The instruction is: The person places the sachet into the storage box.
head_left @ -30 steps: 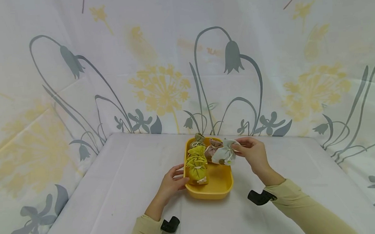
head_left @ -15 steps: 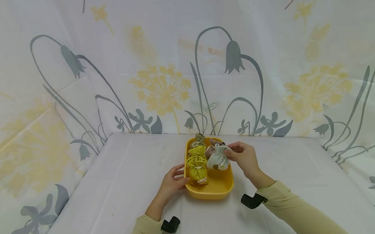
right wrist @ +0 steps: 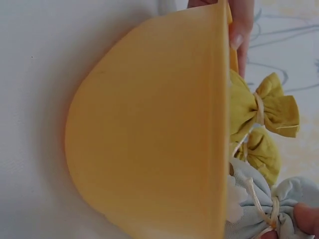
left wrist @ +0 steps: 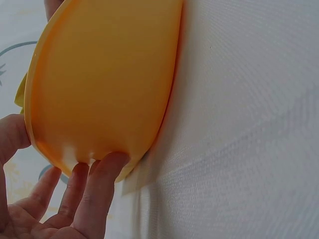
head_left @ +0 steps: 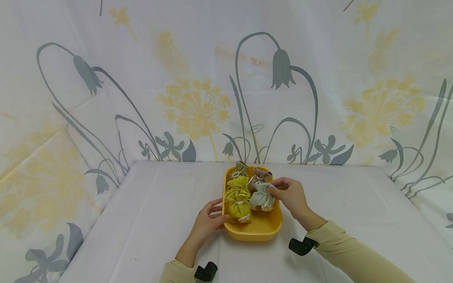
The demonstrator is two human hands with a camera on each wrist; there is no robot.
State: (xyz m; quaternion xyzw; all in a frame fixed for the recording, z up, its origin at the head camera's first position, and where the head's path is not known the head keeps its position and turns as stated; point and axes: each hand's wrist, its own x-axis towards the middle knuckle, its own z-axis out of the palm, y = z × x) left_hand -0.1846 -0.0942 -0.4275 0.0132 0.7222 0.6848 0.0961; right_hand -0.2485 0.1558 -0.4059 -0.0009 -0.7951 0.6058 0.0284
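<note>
My right hand [head_left: 290, 195] pinches a pale grey-blue drawstring pouch [head_left: 261, 200] by its gathered neck, low over the right half of a yellow tub [head_left: 256, 232]. The pouch's body overlaps the tub's inside, and a white flower shows on it. My left hand [left wrist: 65, 204] holds the tub's left side, thumb at the rim and fingers against the outer wall. Inside the tub, two yellow-green pouches [head_left: 238, 205] stand along the left side. Behind them are an olive pouch [head_left: 239, 170] and, to the right, a brownish-pink pouch [head_left: 260, 175].
The tub stands on a table with a white cloth [head_left: 157, 202]. A pale curtain [head_left: 217, 96] printed with grey and yellow flowers hangs behind and at the sides. A black wrist mount [head_left: 303, 246] sits at each sleeve.
My right hand has moved left and down, lowering the pale pouch deeper into the tub, in front of the brownish-pink one. The left hand and the tub have stayed put.
</note>
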